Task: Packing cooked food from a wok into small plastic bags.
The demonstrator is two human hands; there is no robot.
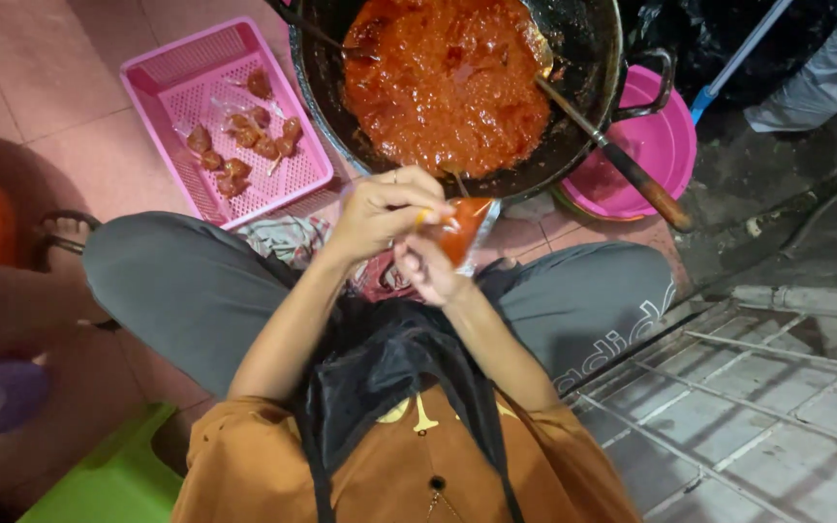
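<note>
Between my knees I hold a small clear plastic bag (464, 227) filled with red chilli paste. My left hand (383, 206) pinches the bag's top, with a yellow rubber band at its fingertips. My right hand (427, 267) grips the bag from below. Just beyond my hands stands a large black wok (593, 58) full of red chilli paste (448, 77), with a spoon in it and a long wooden-handled spatula (622, 165) resting on its rim.
A pink perforated basket (162, 68) at the left holds several filled, tied sauce bags (244, 140). A pink basin (666, 145) sits under the wok at the right. A green stool (108, 479) is at lower left, a metal grate at lower right.
</note>
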